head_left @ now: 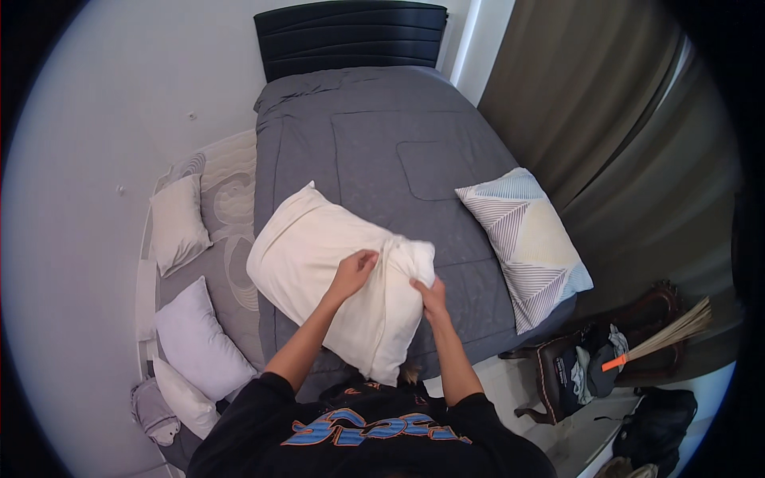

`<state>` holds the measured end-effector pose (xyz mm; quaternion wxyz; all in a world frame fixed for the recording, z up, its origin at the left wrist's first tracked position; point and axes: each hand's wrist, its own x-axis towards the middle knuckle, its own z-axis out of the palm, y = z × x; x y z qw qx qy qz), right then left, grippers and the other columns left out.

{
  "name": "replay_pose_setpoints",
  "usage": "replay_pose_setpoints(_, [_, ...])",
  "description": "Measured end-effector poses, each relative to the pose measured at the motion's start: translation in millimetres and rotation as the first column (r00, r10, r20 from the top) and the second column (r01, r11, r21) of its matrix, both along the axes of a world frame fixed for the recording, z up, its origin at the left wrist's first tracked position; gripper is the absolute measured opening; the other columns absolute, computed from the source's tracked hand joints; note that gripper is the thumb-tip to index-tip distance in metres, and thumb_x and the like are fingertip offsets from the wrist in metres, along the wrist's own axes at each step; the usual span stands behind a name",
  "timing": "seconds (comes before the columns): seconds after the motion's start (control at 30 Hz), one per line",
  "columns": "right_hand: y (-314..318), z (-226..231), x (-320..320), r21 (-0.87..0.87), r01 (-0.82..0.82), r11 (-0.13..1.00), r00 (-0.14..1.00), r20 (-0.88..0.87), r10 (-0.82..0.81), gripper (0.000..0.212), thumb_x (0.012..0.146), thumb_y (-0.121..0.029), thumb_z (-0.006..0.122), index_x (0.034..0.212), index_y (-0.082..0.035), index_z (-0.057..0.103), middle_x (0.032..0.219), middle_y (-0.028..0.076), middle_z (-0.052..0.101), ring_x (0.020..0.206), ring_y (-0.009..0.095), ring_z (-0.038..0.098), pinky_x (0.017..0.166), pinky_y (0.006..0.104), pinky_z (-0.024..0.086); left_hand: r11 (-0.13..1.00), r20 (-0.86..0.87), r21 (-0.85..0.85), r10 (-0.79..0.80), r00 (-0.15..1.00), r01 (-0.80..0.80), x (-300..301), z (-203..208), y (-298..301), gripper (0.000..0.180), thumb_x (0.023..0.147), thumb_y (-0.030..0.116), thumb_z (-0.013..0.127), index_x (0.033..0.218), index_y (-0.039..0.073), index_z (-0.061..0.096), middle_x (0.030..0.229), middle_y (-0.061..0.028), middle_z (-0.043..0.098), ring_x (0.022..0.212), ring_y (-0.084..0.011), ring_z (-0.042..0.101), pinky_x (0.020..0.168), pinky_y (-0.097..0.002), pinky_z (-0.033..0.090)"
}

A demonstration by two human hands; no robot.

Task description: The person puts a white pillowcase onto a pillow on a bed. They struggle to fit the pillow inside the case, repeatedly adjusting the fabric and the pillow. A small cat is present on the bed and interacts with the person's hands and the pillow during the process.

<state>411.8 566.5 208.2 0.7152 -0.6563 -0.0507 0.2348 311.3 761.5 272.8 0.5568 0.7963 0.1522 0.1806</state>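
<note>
A cream pillow in its pillowcase (319, 247) lies slantwise on the grey bed in front of me, its gathered, folded end toward the right. My left hand (355, 271) is over the top of it, fingers curled together at the bunched cloth near that end. At the right edge, my right hand (431, 297) grips the pillowcase's corner, thumb on top and the other fingers hidden beneath the cloth. The near end of the pillow hangs close to my shirt.
On the dark grey bedspread (374, 159) a patterned pillow (530, 247) lies to the right. Left, a lower mattress (231, 207) carries several pale pillows (203, 338). A wooden chair (550, 382) with clothes and a stick broom (665, 331) stands right, near brown curtains (590, 95).
</note>
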Motion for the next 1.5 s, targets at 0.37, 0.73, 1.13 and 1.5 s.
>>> replay_pose_setpoints(0.37, [49.5,281.6,1.6,-0.185,-0.219,0.958,0.021,0.981,0.194,0.065,0.051,-0.001,0.073,0.114,-0.015,0.065,0.068,0.005,0.044,0.064,0.021,0.047,0.063,0.0339,0.039,0.92,0.246,-0.387,0.167,0.955,-0.061,4.0,154.4,59.3,0.03,0.096,0.033,0.048,0.089,0.004,0.05,0.069,-0.0025,0.057,0.059,-0.0099,0.057,0.053,-0.0223,0.047])
replay_pose_setpoints(0.73, [8.4,159.6,-2.8,-0.401,-0.058,0.914,0.138,0.904,0.406,0.067,0.052,-0.01,0.076,0.116,-0.028,0.063,0.095,0.008,0.046,0.092,0.026,0.046,0.087,0.0419,0.035,0.947,0.089,0.008,0.318,0.944,-0.32,49.5,53.3,24.5,0.03,0.081,0.01,0.066,0.109,0.006,0.055,0.097,-0.004,0.058,0.083,-0.0117,0.055,0.072,-0.025,0.047])
replay_pose_setpoints(1.13, [6.6,134.0,15.4,-0.331,-0.31,0.891,0.134,0.913,0.386,0.081,0.054,-0.006,0.079,0.129,-0.02,0.05,0.125,0.01,0.051,0.126,0.031,0.041,0.102,0.0465,0.032,0.581,0.138,0.757,0.304,0.943,-0.298,61.2,109.8,9.8,0.016,0.082,0.01,0.057,0.097,0.008,0.056,0.087,-0.0116,0.056,0.07,-0.0326,0.061,0.06,-0.0418,0.049])
replay_pose_setpoints(1.5, [14.7,125.8,0.4,-0.248,-0.511,0.823,0.211,0.892,0.4,0.08,0.054,-0.006,0.08,0.128,-0.007,0.047,0.132,0.014,0.047,0.121,0.034,0.045,0.101,0.044,0.035,0.938,-0.016,0.298,0.187,0.982,-0.174,14.7,52.0,13.0,0.025,0.08,0.018,0.061,0.101,0.008,0.052,0.08,-0.0132,0.057,0.075,-0.0251,0.058,0.068,-0.0337,0.044])
